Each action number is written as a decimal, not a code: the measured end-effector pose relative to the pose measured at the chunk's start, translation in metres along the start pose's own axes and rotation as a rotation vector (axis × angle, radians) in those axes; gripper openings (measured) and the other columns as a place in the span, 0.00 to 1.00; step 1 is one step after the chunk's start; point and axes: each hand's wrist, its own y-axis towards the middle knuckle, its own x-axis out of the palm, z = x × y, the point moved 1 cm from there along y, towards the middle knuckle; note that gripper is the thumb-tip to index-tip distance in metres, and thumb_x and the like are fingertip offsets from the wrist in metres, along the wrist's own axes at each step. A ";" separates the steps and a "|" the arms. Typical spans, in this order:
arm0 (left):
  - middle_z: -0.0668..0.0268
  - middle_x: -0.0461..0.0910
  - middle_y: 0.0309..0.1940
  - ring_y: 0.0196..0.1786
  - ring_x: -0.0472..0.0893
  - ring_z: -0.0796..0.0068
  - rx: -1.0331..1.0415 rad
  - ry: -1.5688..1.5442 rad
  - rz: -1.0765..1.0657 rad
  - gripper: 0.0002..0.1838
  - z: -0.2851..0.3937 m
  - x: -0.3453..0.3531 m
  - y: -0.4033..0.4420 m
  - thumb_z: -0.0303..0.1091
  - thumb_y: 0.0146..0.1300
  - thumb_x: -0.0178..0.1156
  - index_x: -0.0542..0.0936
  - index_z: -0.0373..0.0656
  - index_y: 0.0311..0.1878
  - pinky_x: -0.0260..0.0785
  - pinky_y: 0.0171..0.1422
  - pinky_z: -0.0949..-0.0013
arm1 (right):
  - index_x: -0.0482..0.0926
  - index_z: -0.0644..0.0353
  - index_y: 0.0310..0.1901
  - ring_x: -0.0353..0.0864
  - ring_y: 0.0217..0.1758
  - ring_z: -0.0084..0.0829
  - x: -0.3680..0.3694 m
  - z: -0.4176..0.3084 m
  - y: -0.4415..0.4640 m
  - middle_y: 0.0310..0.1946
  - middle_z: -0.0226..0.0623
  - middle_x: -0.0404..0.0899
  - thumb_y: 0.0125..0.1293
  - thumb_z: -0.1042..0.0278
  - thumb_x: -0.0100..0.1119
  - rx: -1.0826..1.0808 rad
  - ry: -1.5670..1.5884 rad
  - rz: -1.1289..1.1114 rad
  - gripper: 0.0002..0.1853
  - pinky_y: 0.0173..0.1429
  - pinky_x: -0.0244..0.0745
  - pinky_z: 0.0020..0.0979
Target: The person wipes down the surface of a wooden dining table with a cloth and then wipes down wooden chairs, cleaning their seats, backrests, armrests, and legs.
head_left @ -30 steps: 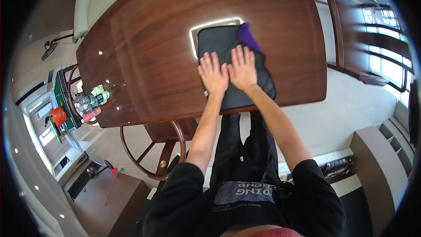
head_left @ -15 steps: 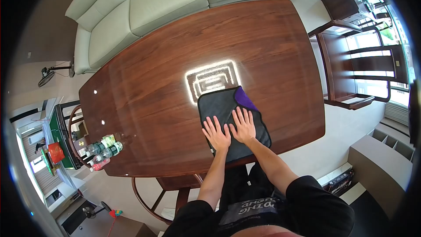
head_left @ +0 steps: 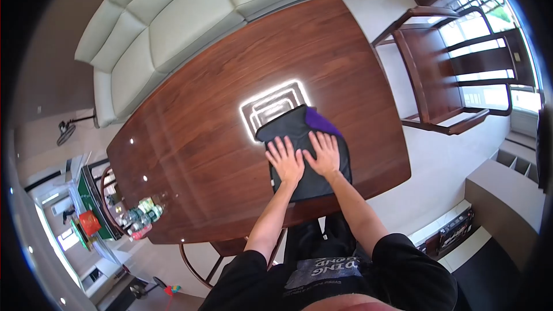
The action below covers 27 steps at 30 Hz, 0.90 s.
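A dark grey cloth (head_left: 299,179) with black edging lies on the wooden table (head_left: 196,155), near the side closest to me. One far corner shows a purple face (head_left: 320,121), and its far left corner juts out past the rest. Flat on the cloth's left part rests my left hand (head_left: 287,160), fingers spread. Beside it, my right hand (head_left: 325,155) also presses down with fingers apart, the two thumbs close together. Neither hand grips anything; the cloth beneath the palms is hidden.
Several plastic bottles (head_left: 141,216) stand at the table's left end. A pale sofa (head_left: 190,20) runs along the far side, and a wooden chair (head_left: 429,75) is at the right. Bright ceiling-light reflections shine on the tabletop beyond the cloth.
The camera view has turned a little. Both hands stay flat on the cloth, whose far left corner now juts out more and whose sides look less straight.
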 end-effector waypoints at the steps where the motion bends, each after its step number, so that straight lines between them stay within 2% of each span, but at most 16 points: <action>1: 0.47 0.51 0.80 0.81 0.47 0.35 0.053 -0.022 -0.006 0.35 0.025 0.003 0.023 0.50 0.74 0.47 0.60 0.42 0.78 0.35 0.80 0.32 | 0.70 0.54 0.71 0.68 0.70 0.49 -0.013 0.021 0.012 0.66 0.46 0.72 0.65 0.46 0.61 0.045 -0.053 0.033 0.35 0.76 0.57 0.53; 6: 0.48 0.51 0.80 0.81 0.46 0.37 0.248 -0.100 -0.006 0.34 0.134 0.013 0.128 0.48 0.74 0.47 0.61 0.43 0.78 0.34 0.81 0.34 | 0.69 0.58 0.71 0.66 0.72 0.51 -0.052 0.112 0.074 0.68 0.50 0.71 0.66 0.49 0.60 0.187 -0.169 0.201 0.35 0.78 0.53 0.54; 10: 0.50 0.51 0.81 0.81 0.47 0.39 0.331 -0.149 0.030 0.33 0.181 0.024 0.193 0.48 0.74 0.46 0.61 0.44 0.78 0.35 0.81 0.34 | 0.68 0.59 0.72 0.64 0.74 0.52 -0.055 0.148 0.122 0.69 0.51 0.69 0.70 0.52 0.52 0.302 -0.297 0.233 0.32 0.79 0.51 0.56; 13: 0.51 0.51 0.81 0.81 0.48 0.41 0.337 -0.181 0.058 0.32 0.193 0.027 0.227 0.47 0.75 0.45 0.62 0.45 0.78 0.36 0.81 0.35 | 0.65 0.59 0.74 0.61 0.75 0.53 -0.056 0.166 0.155 0.72 0.51 0.66 0.71 0.52 0.49 0.301 -0.337 0.236 0.33 0.80 0.48 0.56; 19: 0.52 0.55 0.79 0.81 0.54 0.47 0.395 -0.342 0.136 0.35 0.165 0.020 0.276 0.53 0.71 0.52 0.64 0.48 0.78 0.41 0.83 0.43 | 0.63 0.62 0.75 0.56 0.79 0.56 -0.043 0.165 0.195 0.75 0.51 0.61 0.75 0.50 0.46 0.291 -0.422 0.254 0.33 0.81 0.44 0.57; 22: 0.51 0.56 0.79 0.80 0.55 0.48 0.337 -0.327 0.208 0.36 0.134 0.015 0.290 0.54 0.71 0.52 0.64 0.48 0.77 0.42 0.83 0.45 | 0.63 0.61 0.75 0.55 0.79 0.56 -0.028 0.148 0.221 0.76 0.51 0.60 0.75 0.48 0.46 0.229 -0.448 0.266 0.34 0.81 0.44 0.57; 27: 0.51 0.60 0.77 0.80 0.57 0.49 0.173 -0.276 0.308 0.33 0.044 0.000 0.286 0.51 0.71 0.51 0.68 0.46 0.75 0.43 0.83 0.45 | 0.66 0.61 0.73 0.54 0.80 0.59 0.030 0.066 0.251 0.76 0.52 0.61 0.75 0.48 0.43 0.097 -0.412 0.260 0.33 0.80 0.45 0.59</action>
